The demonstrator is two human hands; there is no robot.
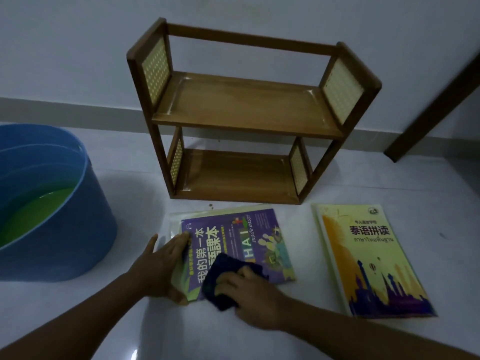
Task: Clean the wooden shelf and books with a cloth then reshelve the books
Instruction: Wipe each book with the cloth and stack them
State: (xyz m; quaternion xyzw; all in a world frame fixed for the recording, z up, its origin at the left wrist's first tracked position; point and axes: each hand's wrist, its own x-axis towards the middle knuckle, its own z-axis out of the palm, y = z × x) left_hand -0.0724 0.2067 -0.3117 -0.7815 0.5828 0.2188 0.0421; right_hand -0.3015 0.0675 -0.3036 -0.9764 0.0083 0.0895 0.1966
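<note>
The purple paperback book (233,245) is steadied by the flat left hand (161,263) and wiped with the dark blue cloth (223,279), clutched in the right hand (257,297). The two-tier wooden shelf (244,113) stands bare; the yellow paperback book (368,258) is judged still unwiped, and reshelving remains.

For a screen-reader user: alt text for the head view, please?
The right hand presses a dark blue cloth on a purple paperback book steadied by the left hand, before an empty two-tier wooden shelf.

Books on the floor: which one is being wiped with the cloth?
The purple book, left of the yellow book: the right hand presses the dark cloth on it.
</note>
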